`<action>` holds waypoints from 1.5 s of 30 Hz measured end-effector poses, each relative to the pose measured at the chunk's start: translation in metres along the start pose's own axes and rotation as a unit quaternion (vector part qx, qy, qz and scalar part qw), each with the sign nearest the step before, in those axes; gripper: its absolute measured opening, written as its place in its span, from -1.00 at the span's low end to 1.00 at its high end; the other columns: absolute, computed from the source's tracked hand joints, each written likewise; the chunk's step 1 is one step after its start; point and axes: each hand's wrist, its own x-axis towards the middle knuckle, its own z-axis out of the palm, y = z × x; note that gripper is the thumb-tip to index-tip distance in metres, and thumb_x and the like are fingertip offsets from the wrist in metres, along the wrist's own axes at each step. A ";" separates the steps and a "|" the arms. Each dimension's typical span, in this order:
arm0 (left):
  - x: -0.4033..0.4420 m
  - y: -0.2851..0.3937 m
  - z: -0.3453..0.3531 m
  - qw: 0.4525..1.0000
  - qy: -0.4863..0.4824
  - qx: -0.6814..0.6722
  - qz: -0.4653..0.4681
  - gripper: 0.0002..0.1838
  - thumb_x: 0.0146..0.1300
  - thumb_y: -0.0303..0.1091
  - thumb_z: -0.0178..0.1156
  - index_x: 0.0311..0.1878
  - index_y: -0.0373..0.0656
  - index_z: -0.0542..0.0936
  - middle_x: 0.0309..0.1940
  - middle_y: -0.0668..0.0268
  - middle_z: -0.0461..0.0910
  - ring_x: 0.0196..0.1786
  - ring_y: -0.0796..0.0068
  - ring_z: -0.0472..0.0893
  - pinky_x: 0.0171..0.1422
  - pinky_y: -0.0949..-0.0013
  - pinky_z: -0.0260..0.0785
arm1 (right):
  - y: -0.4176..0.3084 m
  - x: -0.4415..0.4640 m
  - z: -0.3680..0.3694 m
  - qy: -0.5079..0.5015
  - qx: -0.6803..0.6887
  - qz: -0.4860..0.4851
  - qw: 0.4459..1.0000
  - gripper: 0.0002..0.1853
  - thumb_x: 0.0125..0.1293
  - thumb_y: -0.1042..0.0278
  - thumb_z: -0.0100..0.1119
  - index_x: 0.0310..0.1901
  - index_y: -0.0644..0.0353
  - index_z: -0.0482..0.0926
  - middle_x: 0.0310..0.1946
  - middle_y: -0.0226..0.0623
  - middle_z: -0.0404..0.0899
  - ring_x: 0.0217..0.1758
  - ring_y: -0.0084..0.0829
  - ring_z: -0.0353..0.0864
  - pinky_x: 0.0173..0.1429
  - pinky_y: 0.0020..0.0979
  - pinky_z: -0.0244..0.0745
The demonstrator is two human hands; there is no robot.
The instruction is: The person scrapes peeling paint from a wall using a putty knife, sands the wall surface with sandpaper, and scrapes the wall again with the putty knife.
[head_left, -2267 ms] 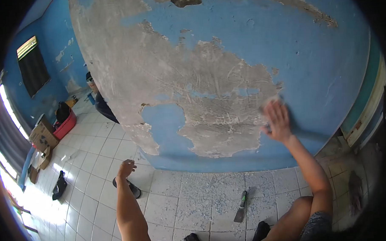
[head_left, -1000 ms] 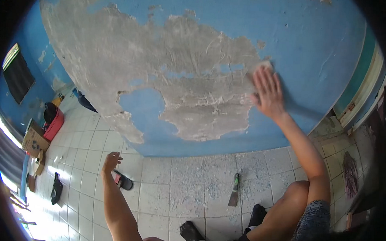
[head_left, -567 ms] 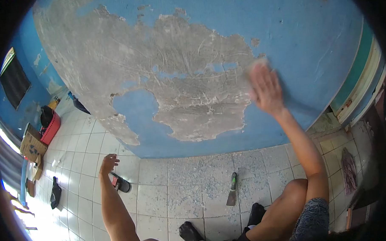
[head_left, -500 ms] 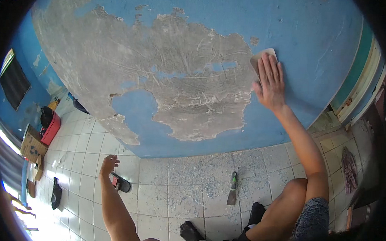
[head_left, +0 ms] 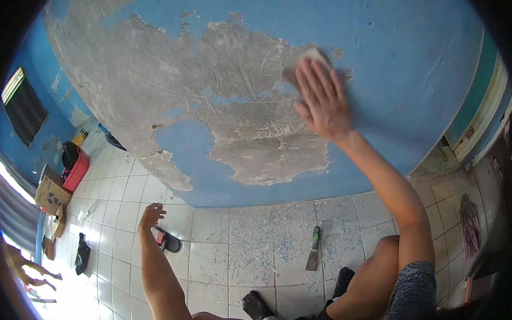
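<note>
My right hand [head_left: 324, 104] lies against the peeling blue wall [head_left: 402, 59], fingers stretched out over a sheet of sandpaper [head_left: 313, 55]. The palm and fingers hold the sheet to the surface, and its edges show past the fingertips, a little blurred. Under and left of it spreads a large grey bare patch [head_left: 168, 73] with ragged paint edges. Away from the wall, my left hand [head_left: 153, 215] hangs in the air at the left, empty, with fingers loosely bent and apart. Beneath it on the floor is a dark object with a red part [head_left: 170, 241].
A scraper [head_left: 314, 249] with a green and black handle lies on the tiled floor [head_left: 206, 263] among paint flakes. Farther left are a black item [head_left: 82, 254], a cardboard box [head_left: 50, 192] and a red basket [head_left: 76, 173]. A door frame [head_left: 483, 121] stands at the right.
My right hand has slid the sandpaper left and slightly up, from the blue paint onto the grey patch's edge. The left hand has barely moved; the view has shifted slightly.
</note>
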 end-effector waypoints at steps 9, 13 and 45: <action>0.003 0.005 -0.012 0.999 -0.021 -0.016 -0.024 -0.52 0.51 0.02 0.01 0.30 -0.08 0.49 -0.07 0.29 0.77 -0.12 0.40 0.72 -0.21 0.12 0.51 | -0.078 -0.149 0.086 -0.215 -0.012 -0.342 0.915 -0.17 0.47 0.09 -0.05 0.64 -0.13 -0.24 0.69 -0.51 -0.31 0.73 -0.50 -0.39 0.74 -0.20 -0.48; 0.007 -0.018 -0.007 0.998 -0.039 -0.031 -0.027 -0.50 0.51 0.02 -0.01 0.33 -0.07 0.49 -0.04 0.28 0.76 -0.10 0.37 0.71 -0.17 0.12 0.52 | -0.054 -0.024 0.027 -0.173 0.003 -0.148 0.974 -0.28 0.55 -0.14 -0.22 0.64 -0.22 -0.13 0.68 -0.50 -0.21 0.72 -0.38 -0.25 0.72 -0.02 -0.33; 0.000 0.013 -0.010 0.998 -0.041 -0.006 -0.056 -0.46 0.49 0.11 0.04 0.35 0.00 0.48 0.04 0.30 0.73 -0.03 0.36 0.67 -0.02 0.05 0.51 | -0.134 -0.064 0.091 -0.116 -0.142 -0.331 0.926 -0.20 0.49 -0.01 -0.15 0.64 -0.13 -0.23 0.69 -0.46 -0.36 0.73 -0.30 -0.36 0.74 -0.05 -0.49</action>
